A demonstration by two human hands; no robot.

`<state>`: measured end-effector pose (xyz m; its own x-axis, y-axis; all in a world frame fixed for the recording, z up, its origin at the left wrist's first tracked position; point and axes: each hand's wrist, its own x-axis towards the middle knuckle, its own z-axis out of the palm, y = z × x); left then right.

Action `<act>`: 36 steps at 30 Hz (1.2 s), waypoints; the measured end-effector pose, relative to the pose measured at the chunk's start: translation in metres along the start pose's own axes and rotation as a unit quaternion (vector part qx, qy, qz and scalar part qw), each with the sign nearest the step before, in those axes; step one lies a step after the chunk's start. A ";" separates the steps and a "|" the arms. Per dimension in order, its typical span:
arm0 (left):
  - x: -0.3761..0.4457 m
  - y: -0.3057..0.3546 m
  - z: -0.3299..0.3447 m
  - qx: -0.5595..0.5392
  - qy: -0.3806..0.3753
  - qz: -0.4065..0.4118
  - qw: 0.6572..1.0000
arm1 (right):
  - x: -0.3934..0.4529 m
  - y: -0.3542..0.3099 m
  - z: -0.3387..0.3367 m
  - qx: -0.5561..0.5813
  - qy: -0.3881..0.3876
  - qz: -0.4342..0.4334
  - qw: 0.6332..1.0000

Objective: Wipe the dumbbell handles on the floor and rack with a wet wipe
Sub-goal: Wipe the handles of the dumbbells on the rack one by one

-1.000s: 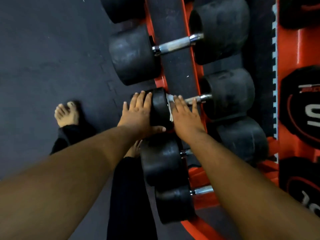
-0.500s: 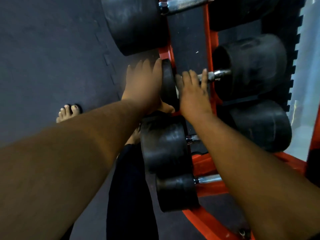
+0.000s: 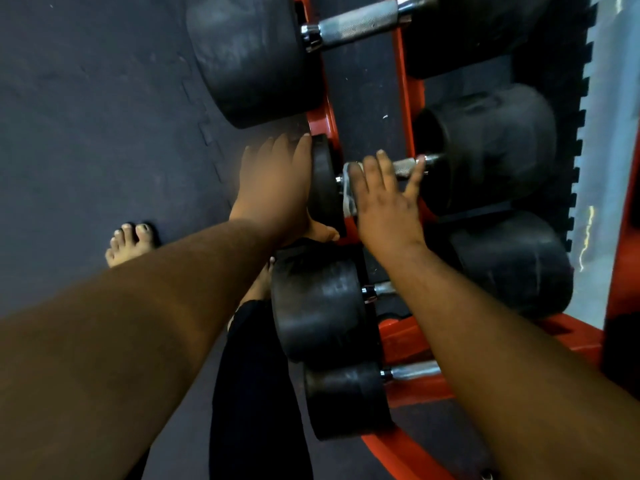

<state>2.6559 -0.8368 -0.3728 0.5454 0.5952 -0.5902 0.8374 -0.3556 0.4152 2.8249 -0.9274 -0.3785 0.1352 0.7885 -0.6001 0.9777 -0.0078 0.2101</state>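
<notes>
A small dumbbell lies across the orange rack [image 3: 412, 98], with a thin left head [image 3: 323, 181], a metal handle [image 3: 407, 165] and a bulky right head [image 3: 485, 147]. My left hand [image 3: 273, 188] rests flat against the outer face of the left head, its thumb under the near rim. My right hand [image 3: 384, 199] lies over the handle with fingers spread and fairly straight, pressing a white wet wipe [image 3: 349, 199] onto it. Only the wipe's edge shows, beside the left head. The thumb of the right hand is hidden.
A bigger dumbbell with a knurled handle [image 3: 356, 24] sits on the rack above. Two more dumbbells [image 3: 318, 306] [image 3: 346, 400] sit nearer me, partly under my right forearm. My bare foot [image 3: 128, 244] stands on the dark rubber floor mat [image 3: 86, 116] to the left.
My right hand's fingers have spread and reached further right along the handle, and the wipe's edge shows again by the left head. My left hand stays on that head. The view has shifted.
</notes>
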 end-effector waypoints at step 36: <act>0.016 0.004 -0.002 -0.090 0.076 -0.036 0.992 | -0.029 -0.015 0.021 0.461 0.170 0.338 0.803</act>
<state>2.6684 -0.8276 -0.3794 0.4612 0.7205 -0.5178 0.8465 -0.1823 0.5003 2.8098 -0.9629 -0.3802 0.7859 0.5344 -0.3112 0.4252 -0.8324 -0.3555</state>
